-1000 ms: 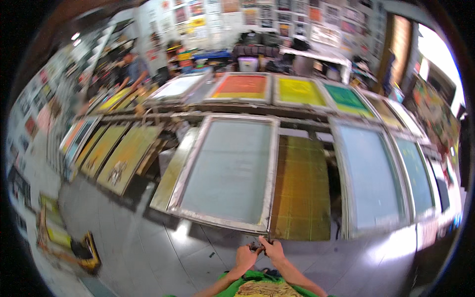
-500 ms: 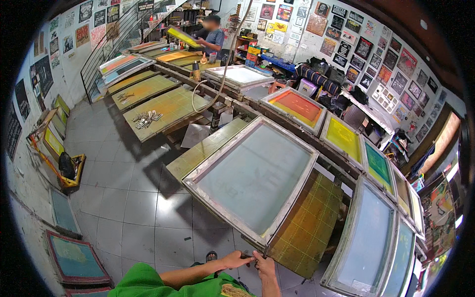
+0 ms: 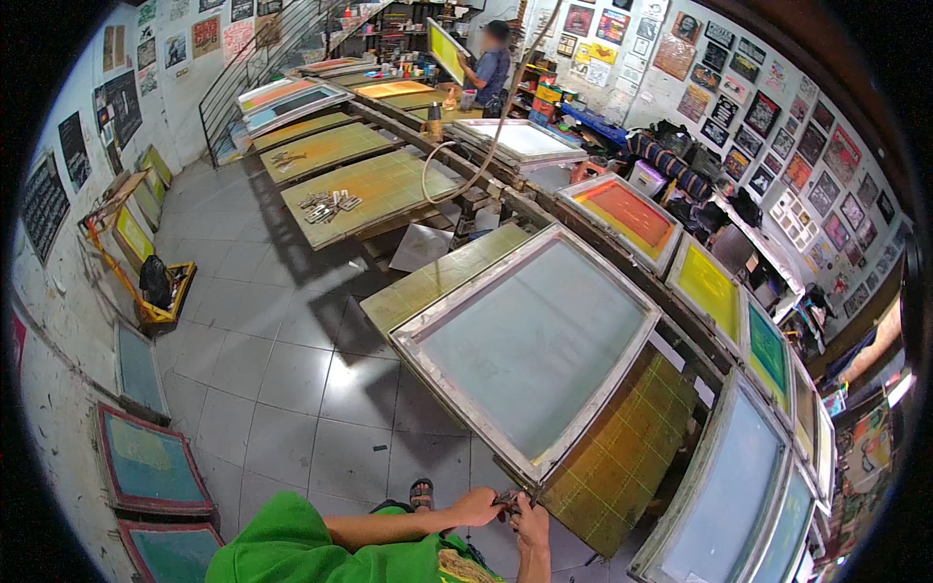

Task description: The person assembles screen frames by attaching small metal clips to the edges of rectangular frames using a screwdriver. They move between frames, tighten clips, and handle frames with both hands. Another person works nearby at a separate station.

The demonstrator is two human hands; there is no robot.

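A silk-screen frame (image 3: pixel 530 335) with pale grey mesh lies tilted in front of me. At its near corner my left hand (image 3: pixel 474 507) and my right hand (image 3: pixel 530 523) come together, both with fingers closed. Between them is a small dark metal piece (image 3: pixel 506 498), too small to name for sure; the fingers hide part of it. My right fingertips are just below the frame's corner, and I cannot tell whether they touch it. Under the frame's right side sits a yellow-green and orange printing board (image 3: pixel 622 457).
More screen frames, one yellow (image 3: pixel 708 284) and one pale blue (image 3: pixel 724 486), line the right side. Metal clamps (image 3: pixel 330 204) are piled on a board at left. Across the room a co-worker (image 3: pixel 489 66) holds a yellow-meshed frame (image 3: pixel 446 51). Two teal screens lean at lower left.
My view has shifted, moving the scene right and partly up. My hands stay together by the frame corner, the dark metal piece showing more clearly. The co-worker's yellow-meshed frame is now more upright.
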